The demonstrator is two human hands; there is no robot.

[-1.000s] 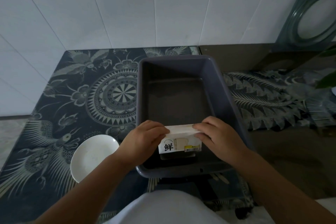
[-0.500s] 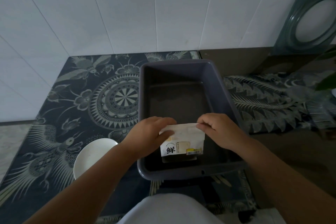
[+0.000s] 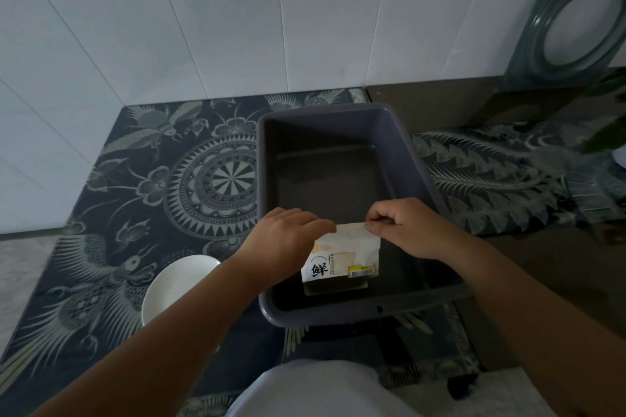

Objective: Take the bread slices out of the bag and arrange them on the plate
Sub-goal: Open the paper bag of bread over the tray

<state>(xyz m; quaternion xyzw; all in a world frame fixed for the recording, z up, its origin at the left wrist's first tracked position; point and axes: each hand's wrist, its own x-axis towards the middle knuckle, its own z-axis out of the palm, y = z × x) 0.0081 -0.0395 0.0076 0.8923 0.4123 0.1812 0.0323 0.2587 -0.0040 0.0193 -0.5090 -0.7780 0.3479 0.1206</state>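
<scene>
A: From the head view, where is the bread bag (image 3: 342, 256)?

B: Inside the grey tub (image 3: 416, 173), by its near wall, standing upright. It is white, with a large black character and a small yellow label on the front. A pale patch on the front could be a window onto the bread, but the slices cannot be made out for certain.

A: And the hands?

B: Both are at the bag's top edge. The left hand (image 3: 284, 240) has its fingers closed on the top left corner. The right hand (image 3: 406, 227) pinches the top right corner between thumb and fingertips, the other fingers curled in. The top edge runs straight between the two hands.

A: The plate?

B: The white plate (image 3: 172, 284) sits on the patterned cloth (image 3: 128, 179) to the left of the tub, near the cloth's near edge. The left forearm crosses over its right side, so part of it is hidden. Nothing shows on the visible part.

A: What carries the tub?

B: It rests on the same dark patterned cloth, its far wall toward the white tiled wall (image 3: 237, 17).
</scene>
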